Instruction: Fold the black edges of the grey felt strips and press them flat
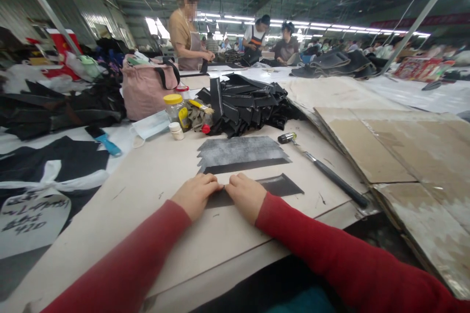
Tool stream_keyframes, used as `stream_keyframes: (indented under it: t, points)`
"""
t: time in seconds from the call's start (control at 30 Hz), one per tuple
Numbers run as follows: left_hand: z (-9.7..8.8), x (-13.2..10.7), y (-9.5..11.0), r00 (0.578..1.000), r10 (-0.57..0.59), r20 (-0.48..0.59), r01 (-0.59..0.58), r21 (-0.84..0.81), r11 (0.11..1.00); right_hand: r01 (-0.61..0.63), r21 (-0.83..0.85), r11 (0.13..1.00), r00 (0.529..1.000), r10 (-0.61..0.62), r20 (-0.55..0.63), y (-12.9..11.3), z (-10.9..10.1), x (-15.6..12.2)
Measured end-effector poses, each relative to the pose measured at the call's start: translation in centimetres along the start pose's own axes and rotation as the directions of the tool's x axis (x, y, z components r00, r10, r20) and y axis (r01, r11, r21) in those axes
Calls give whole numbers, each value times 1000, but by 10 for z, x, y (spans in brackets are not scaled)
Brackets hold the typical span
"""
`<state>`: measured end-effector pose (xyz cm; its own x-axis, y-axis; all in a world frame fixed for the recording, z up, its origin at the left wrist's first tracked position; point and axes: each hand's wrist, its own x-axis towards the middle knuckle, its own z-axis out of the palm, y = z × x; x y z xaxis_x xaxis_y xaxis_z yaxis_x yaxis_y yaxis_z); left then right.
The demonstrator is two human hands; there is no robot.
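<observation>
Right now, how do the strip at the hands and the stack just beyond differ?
The strip is one piece, mostly black; the stack is several overlapping pieces, mostly whitish grey on top.
The left hand and right hand are on the strip; the stack lies just beyond them.
Both lie on the pale board.

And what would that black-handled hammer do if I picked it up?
The hammer would probably feel heavier at its chunky head, so that end might dip. Its long, straight handle looks stiff, so it likely won't flop. Pushed, it may swing round rather than roll, because the head sits crosswise.
</observation>
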<state>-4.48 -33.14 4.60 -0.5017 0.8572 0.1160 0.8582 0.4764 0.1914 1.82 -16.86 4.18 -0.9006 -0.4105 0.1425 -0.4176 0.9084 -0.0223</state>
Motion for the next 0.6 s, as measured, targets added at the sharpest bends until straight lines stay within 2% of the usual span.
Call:
stream_keyframes:
  t: [0.1,0.17,0.3,0.4,0.5,0.6]
  points:
    - [-5,0,6,998,3,57,-8,93,996,-12,-7,1000,1000,12,17,-1,2,3]
    - [-6,-1,6,999,-15,52,11,63,998,-16,14,1000,999,15,29,2,1,2]
    - [-3,-5,-5,995,-97,-6,94,-157,983,-18,114,993,1000,16,22,14,-3,-6]
    - [-3,-11,-16,977,-215,9,207,-320,925,-24,136,990,999,20,30,18,-6,-13]
    - [-5,-17,-23,955,-283,93,292,-476,829,-75,65,995,996,71,58,10,-10,-20]
    - [-3,-19,-26,947,-296,126,311,-593,743,-129,-3,992,983,128,128,-11,-23,-32]
